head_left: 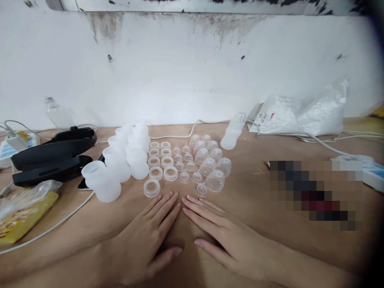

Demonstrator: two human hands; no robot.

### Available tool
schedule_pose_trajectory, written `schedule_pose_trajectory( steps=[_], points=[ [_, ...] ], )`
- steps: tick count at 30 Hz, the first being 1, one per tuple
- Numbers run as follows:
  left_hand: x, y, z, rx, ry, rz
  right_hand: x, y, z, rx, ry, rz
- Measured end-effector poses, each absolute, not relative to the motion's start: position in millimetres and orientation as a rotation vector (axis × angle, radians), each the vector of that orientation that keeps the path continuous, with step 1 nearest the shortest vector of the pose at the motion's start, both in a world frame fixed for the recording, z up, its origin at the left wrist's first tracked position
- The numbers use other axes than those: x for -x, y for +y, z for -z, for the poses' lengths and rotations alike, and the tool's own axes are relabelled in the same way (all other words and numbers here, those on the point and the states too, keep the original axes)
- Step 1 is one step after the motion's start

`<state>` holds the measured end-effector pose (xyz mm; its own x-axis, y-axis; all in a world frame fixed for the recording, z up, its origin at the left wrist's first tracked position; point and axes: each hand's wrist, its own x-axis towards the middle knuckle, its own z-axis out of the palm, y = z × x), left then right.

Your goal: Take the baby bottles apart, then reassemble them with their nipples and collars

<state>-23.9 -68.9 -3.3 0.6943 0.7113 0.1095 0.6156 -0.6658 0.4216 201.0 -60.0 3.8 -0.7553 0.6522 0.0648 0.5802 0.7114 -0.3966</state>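
My left hand (150, 230) lies flat on the brown tabletop, fingers stretched out, holding nothing. Facing it, my right hand (223, 232) rests palm down in the same way, with a small gap between the fingertips. Just beyond my left fingers is the nearest clear screw ring (152, 188), one of several set in two columns. A clear bottle nipple (201, 189) lies just past my right fingertips, at the front of more nipples. Beside these stand clear dome caps (215, 181). White baby bottle bodies (103, 182) line up to the left of the rings.
An assembled bottle (233, 132) leans at the back, near a plastic bag (300, 116). On the left are a black case (54, 150), a yellow packet (30, 212) and a power strip (18, 144). White cables cross the table; a blurred patch covers something at right.
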Motion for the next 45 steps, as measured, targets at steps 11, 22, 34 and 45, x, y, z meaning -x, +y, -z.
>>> schedule_pose_trajectory(
  steps=[11,22,34,45],
  points=[
    [29.2,-62.9,-6.2,-2.558,0.957,-0.204,-198.4,-59.2,-6.4,1.002,-2.768,-0.504],
    [23.2,-69.9,5.8,-2.669,1.080,-0.353,-197.9,-61.5,-7.7,0.999,-2.854,-0.362],
    [40.2,-44.5,-8.1,-3.220,1.415,-0.658,-208.0,-36.0,-26.2,1.434,-2.487,0.534],
    [32.2,-49.5,-8.5,-3.151,1.249,-0.641,-195.2,-34.4,-21.0,1.449,-2.565,0.245]
  ],
)
